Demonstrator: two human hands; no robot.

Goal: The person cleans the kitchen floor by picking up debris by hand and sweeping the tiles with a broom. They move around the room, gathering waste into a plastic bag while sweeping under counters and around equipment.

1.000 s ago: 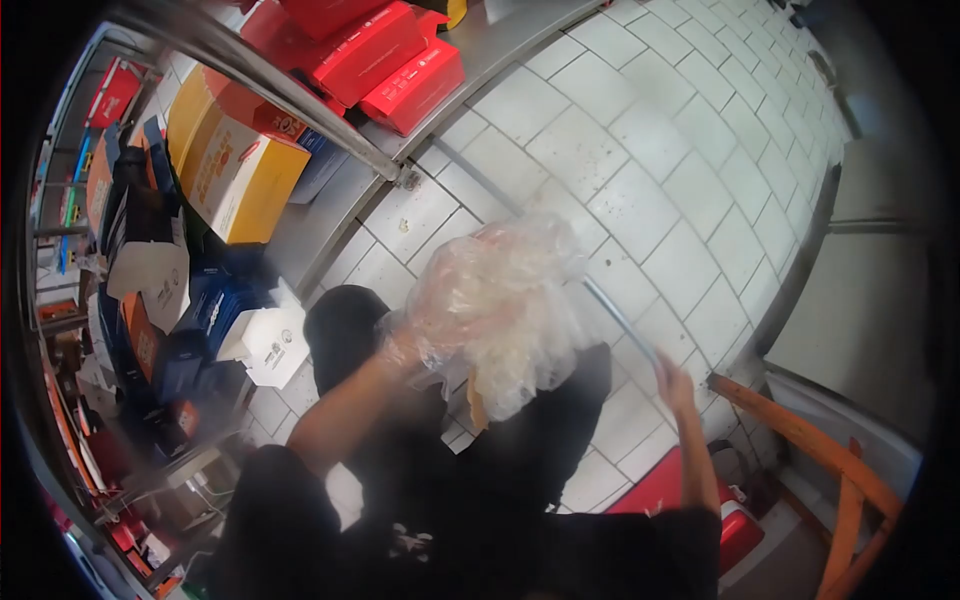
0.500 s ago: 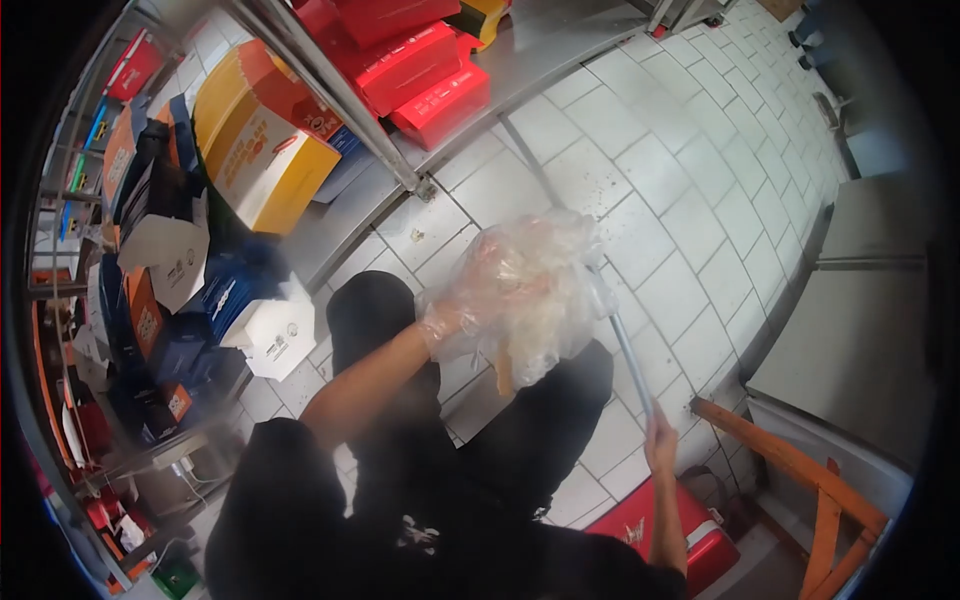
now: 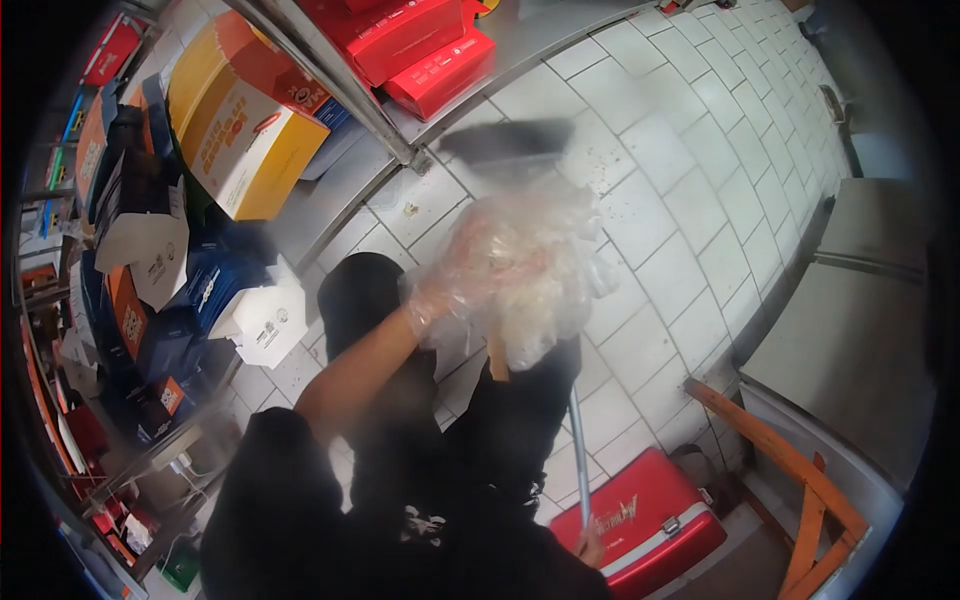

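My left hand (image 3: 470, 265), in a loose clear plastic glove, grips a crumpled bundle of clear plastic (image 3: 550, 290) out in front of my knees. A tan strip (image 3: 497, 355) hangs from the bundle's lower edge. Low on the right, my right hand (image 3: 590, 547) is wrapped round a long metal pole (image 3: 580, 450), partly hidden by my sleeve. The pole runs up behind my leg and the bundle. Beyond the bundle, roughly in line with the pole, a dark blurred flat head (image 3: 515, 142) lies over the floor tiles.
A metal shelf (image 3: 405, 150) on the left carries red boxes (image 3: 440, 75) and a yellow box (image 3: 245, 140). Blue and white cartons (image 3: 262, 320) are stacked nearer me. A red case (image 3: 640, 520) and an orange wooden frame (image 3: 780, 455) stand at right. Crumbs dot the white tiles (image 3: 640, 230).
My right hand has pulled the pole down and to the left, toward me. The dark head has come into sight past the bundle. My left hand still holds the plastic.
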